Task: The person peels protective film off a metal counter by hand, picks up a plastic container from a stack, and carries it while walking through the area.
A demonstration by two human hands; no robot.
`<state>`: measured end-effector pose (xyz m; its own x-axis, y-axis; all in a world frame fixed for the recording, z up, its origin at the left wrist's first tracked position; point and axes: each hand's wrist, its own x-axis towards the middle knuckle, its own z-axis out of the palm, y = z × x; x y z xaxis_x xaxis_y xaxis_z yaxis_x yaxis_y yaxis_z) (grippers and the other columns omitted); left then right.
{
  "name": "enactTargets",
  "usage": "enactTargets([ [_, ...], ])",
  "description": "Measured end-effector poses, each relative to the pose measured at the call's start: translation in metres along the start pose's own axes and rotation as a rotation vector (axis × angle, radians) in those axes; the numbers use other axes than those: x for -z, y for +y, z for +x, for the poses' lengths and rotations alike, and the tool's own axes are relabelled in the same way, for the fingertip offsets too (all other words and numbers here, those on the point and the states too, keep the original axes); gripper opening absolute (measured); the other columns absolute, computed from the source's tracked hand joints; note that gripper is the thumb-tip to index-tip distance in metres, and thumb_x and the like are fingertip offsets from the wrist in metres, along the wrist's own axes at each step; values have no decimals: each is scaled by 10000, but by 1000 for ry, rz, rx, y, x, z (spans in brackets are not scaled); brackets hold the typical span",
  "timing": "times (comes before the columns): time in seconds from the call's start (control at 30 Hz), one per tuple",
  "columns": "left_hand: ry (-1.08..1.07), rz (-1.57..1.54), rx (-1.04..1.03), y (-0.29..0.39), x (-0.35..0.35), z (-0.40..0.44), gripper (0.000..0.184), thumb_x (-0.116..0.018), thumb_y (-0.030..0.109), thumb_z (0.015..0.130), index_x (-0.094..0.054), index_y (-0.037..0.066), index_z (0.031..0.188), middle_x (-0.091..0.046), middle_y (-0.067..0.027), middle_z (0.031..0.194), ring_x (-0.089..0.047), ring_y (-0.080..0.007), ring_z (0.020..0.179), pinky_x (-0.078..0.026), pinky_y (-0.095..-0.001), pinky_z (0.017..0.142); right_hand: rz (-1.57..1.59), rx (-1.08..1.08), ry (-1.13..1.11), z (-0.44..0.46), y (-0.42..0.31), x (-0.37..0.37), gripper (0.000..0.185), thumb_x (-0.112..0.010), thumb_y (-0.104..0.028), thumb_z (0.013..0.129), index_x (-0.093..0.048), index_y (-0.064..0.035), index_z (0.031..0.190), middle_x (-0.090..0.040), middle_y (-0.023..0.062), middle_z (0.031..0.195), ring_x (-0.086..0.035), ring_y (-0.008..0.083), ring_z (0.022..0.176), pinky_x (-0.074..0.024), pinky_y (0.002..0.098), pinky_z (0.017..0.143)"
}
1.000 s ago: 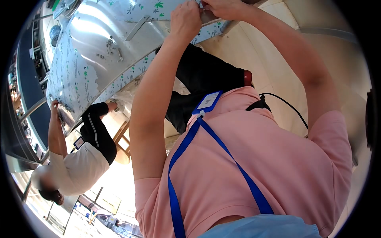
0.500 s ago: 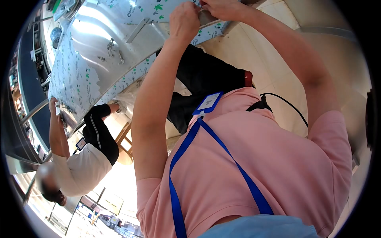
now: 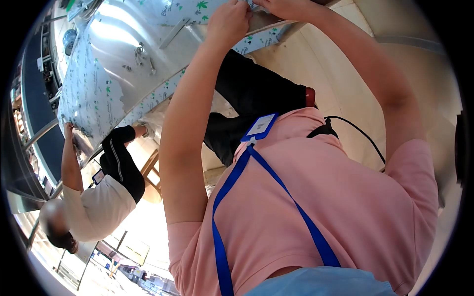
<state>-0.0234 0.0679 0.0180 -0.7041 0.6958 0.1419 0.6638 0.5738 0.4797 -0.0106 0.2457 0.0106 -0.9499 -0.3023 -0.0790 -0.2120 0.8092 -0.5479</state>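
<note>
At the top edge, my left hand (image 3: 229,22) is closed, its fingertips pinched together above the table's near edge. My right hand (image 3: 286,8) is closed just beside it, partly cut off by the frame. Whatever lies between the fingertips is too small and too near the edge to make out. Under and left of my hands is the metal table (image 3: 118,93), covered in part by film printed with green leaves. A flat metal strip (image 3: 174,33) rests on it near my left wrist. Small metal pieces (image 3: 139,53) lie farther left.
A co-worker (image 3: 106,204) in a light shirt sits at the table's left end, hands at its edge. A wooden stool (image 3: 152,182) stands near them. A black cable (image 3: 363,132) runs along my right side. A blue round object (image 3: 69,42) is at the upper left.
My hands have shifted slightly up toward the frame's top edge, and the gap between them is a little wider. The co-worker's hands have moved slightly at the table edge.
</note>
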Motion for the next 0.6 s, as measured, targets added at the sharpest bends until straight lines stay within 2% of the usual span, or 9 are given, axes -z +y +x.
enactTargets([
  [0.07,20,2,-12,-8,-7,1,135,-493,128,807,-532,7,854,-545,-191,830,-535,-368,823,-437,-437,710,-15,9,14,-1,-5,3,226,-535,-203,794,-587,-8,898,-592,230,887,-554,371,884,-439,435,752],
  [0.27,113,34,-3,-6,-18,-5,111,-486,116,807,-526,22,852,-547,-187,826,-537,-367,785,-439,-439,675,-117,104,-6,2,-3,-10,163,-536,-141,728,-594,-24,826,-602,218,813,-570,384,793,-454,449,694],
  [0.37,162,60,-16,-10,-24,-6,105,-484,116,809,-521,24,844,-548,-188,821,-539,-368,777,-440,-438,661,-133,145,54,3,-1,-14,134,-529,-124,724,-600,-36,795,-604,210,775,-573,386,752,-458,451,666],
  [0.47,163,55,16,-8,-22,-7,105,-481,117,813,-517,20,832,-548,-188,811,-540,-371,768,-440,-438,652,-223,82,9,10,0,-18,133,-533,-143,735,-600,-40,785,-605,210,777,-574,380,760,-457,449,672],
  [0.6,192,4,13,-12,-20,-1,122,-490,126,820,-525,9,814,-555,-198,803,-542,-381,768,-439,-444,654,-181,111,51,12,3,-14,141,-533,-159,750,-604,-39,766,-605,208,773,-575,376,765,-455,448,678],
])
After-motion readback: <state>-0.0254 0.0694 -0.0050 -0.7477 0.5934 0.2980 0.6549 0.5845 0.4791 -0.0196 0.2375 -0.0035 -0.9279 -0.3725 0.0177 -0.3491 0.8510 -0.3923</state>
